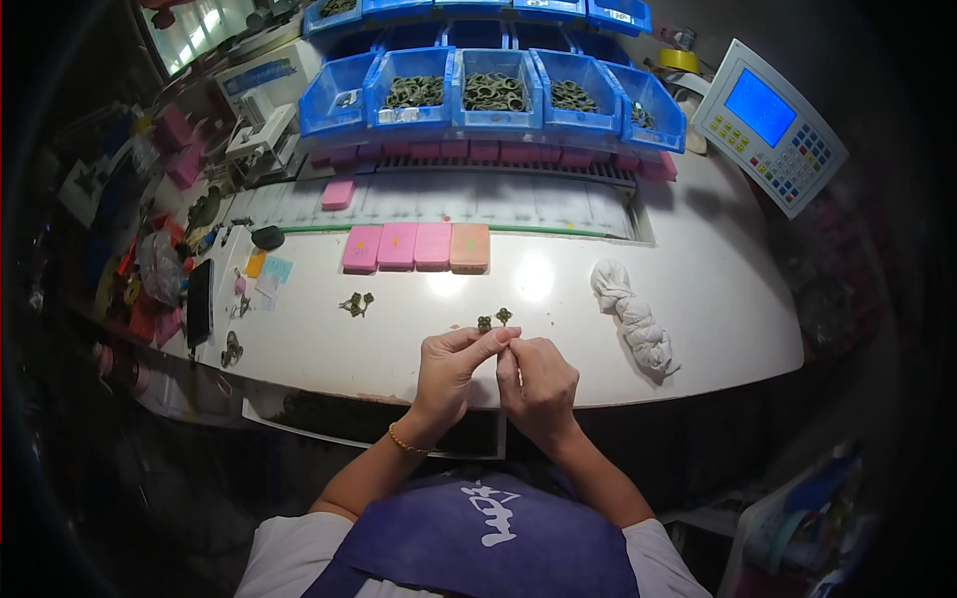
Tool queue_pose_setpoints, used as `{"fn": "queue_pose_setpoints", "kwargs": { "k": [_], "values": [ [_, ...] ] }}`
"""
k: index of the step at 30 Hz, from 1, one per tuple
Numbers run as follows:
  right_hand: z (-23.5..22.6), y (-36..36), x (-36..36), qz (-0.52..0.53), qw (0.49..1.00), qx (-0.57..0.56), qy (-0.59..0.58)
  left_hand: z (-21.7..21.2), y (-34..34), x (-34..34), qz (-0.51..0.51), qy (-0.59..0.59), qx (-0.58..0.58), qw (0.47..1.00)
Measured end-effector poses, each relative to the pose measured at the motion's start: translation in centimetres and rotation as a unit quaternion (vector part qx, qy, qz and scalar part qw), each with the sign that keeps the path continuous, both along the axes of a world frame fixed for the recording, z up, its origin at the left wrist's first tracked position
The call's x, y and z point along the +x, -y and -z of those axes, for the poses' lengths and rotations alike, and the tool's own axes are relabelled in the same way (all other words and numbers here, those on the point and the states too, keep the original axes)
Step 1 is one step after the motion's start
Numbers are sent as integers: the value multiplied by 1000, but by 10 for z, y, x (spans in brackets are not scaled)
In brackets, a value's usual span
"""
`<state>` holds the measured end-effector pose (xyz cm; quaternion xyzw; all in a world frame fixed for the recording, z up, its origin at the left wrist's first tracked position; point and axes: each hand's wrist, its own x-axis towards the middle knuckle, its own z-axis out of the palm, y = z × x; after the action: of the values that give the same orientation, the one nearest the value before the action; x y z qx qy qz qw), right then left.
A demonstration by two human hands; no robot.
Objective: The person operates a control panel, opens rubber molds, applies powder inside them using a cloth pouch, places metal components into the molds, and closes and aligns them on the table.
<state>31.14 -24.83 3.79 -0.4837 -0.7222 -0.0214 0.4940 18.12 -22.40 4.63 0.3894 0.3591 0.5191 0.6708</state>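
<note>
Over the front edge of the white table, both hands meet fingertip to fingertip. My left hand (pixel 451 371), a bracelet on its wrist, pinches a small dark-green flower-shaped piece (pixel 503 316) on a thin stem; a second flower-like head (pixel 484 323) shows beside it. Whether the two heads are joined, I cannot tell. Curled close against the left fingertips, my right hand (pixel 538 384) is closed, and what its fingers grip is hidden. Farther left on the table lies a little cluster of similar dark-green pieces (pixel 357 304).
Several pink blocks (pixel 397 246) stand in a row beyond the hands. Blue bins (pixel 498 119) with dark-green rings rise at the back. A twisted white cloth (pixel 634 319) lies right, below a keypad with a blue screen (pixel 768 128). A phone (pixel 200 302) is at the left.
</note>
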Motion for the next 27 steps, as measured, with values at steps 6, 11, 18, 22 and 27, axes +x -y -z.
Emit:
{"fn": "queue_pose_setpoints", "kwargs": {
  "k": [6, 11, 18, 22, 27],
  "values": [
    [4, 8, 8, -332, 447, -486, -674, 1, 6, -6, 24, 35, -42, 998],
    [18, 42, -7, -240, 823, -448, -253, 14, -10, -50, -45, -145, -3, 988],
    [51, 58, -20, -124, 894, -404, 151, 20, -45, -117, -207, -585, 80, 780],
    [32, 48, -17, -214, 875, -425, 90, 11, -80, -78, -284, -545, 347, 709],
    [14, 41, -15, -229, 875, -418, 83, 5, -127, -2, -114, -731, 280, 612]
  ]
}}
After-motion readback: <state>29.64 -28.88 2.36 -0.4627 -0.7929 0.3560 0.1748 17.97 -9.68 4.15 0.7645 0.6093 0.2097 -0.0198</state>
